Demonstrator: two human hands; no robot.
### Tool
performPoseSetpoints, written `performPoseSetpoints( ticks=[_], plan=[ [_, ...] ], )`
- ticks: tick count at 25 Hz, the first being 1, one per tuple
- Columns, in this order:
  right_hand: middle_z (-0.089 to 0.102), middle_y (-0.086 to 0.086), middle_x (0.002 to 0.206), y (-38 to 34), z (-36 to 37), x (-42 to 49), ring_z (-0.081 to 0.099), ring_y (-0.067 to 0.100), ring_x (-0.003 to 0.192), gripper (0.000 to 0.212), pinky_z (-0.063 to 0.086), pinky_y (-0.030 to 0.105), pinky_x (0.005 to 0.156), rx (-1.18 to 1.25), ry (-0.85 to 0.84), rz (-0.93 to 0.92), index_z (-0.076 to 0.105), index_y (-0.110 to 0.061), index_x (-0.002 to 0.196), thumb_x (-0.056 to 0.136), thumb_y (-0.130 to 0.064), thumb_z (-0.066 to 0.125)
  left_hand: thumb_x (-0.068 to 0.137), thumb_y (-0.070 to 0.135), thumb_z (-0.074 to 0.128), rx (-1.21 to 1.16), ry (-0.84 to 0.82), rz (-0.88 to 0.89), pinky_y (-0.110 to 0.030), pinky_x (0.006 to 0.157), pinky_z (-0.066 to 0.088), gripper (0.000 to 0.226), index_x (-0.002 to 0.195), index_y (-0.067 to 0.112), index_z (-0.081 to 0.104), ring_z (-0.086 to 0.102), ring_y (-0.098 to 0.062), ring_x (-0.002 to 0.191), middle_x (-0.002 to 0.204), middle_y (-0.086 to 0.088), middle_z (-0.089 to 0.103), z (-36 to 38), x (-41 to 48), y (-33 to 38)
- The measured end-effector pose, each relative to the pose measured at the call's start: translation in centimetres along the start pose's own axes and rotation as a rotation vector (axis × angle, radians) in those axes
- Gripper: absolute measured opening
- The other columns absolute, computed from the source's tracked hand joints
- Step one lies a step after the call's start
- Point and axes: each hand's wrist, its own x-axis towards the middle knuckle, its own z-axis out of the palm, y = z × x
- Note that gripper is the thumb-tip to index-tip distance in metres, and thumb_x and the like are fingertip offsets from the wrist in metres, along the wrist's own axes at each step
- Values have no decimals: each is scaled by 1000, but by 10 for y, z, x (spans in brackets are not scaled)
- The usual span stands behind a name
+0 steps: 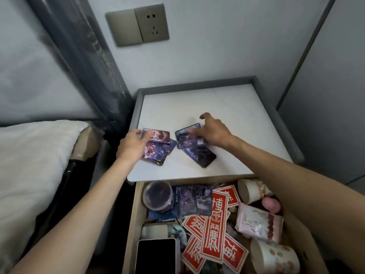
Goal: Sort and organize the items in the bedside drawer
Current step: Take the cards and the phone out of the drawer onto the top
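Note:
On the white top of the bedside table (227, 107) lie two small heaps of dark picture cards. My left hand (131, 144) rests on the left heap (160, 150), fingers on its top card. My right hand (212, 128) lies flat on the right heap (194, 145), fingers spread, thumb lifted. Neither hand has a card lifted. Below, the open drawer (136, 214) holds more picture cards (192, 200), red paper slips with white characters (216, 220), a clear plastic cup (158, 195), a black phone (156, 256), a small tin (155, 231), paper cups (251, 189) and a pink packet (256, 222).
A bed with a white pillow (33, 155) stands at the left, close to the table. A wall socket plate (138, 24) is above the table. A grey cabinet panel (325, 115) rises at the right. The table top has a raised grey rim at the back and sides.

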Motion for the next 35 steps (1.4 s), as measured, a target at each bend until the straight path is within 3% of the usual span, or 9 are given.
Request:
performPoseSetpoints(
  ticks=[6,12,15,18,21,24,26,30,35],
  plan=[
    [29,12,150,16,26,-10,27,32,138,82,27,45,111,-359,29,-232,29,-25,151,85,-60,62,93,46,57,519,36,266,-45,105,36,68,148,15,31,36,-32,134,147,-11,38,15,-19,-10],
    [8,12,163,23,24,-33,9,32,148,73,14,46,120,-424,-82,-272,17,-26,156,96,-58,43,97,50,48,589,-256,306,-41,122,11,73,156,25,15,-1,-25,151,164,-10,-1,1,-60,-14],
    [34,16,151,17,23,-83,36,32,136,60,35,45,112,-329,86,-468,36,-19,148,97,-46,51,94,46,57,485,-242,395,-40,115,30,66,150,24,30,29,-23,143,156,-5,29,-17,-97,-16],
    [58,1,122,27,37,-143,60,18,105,35,54,36,88,-322,-26,-743,55,-21,126,96,-37,50,85,42,71,490,-496,458,-33,93,48,51,129,27,51,59,-15,108,120,5,60,-25,-134,-29],
    [50,4,138,55,70,-167,51,24,124,47,50,40,98,-568,-258,-741,45,-25,139,96,-42,53,82,40,75,663,-828,388,-35,94,49,61,135,29,48,57,-15,110,128,5,57,-9,-158,-57],
    [12,10,161,71,96,-151,16,34,148,83,31,47,117,-633,-386,-458,10,-28,155,91,-58,54,77,44,77,782,-888,392,-39,93,51,66,135,30,47,57,-21,116,135,1,57,13,-161,-81],
    [5,11,163,72,111,-140,6,34,150,94,20,49,121,-671,-389,-439,3,-27,157,87,-68,51,76,48,76,841,-889,426,-38,92,51,66,133,27,50,57,-21,117,136,2,57,21,-159,-88],
    [16,14,161,71,123,-133,13,34,149,80,18,45,120,-796,-325,-492,7,-25,157,95,-62,41,79,40,77,851,-928,463,-39,96,48,65,136,24,50,53,-22,122,140,1,53,26,-152,-92],
    [29,16,154,76,114,-133,35,34,140,69,36,44,111,-837,-247,-590,3,-24,157,102,-20,44,84,32,74,773,-893,486,-41,89,49,42,123,30,59,58,-21,108,121,2,62,22,-144,-99]
  ],
)
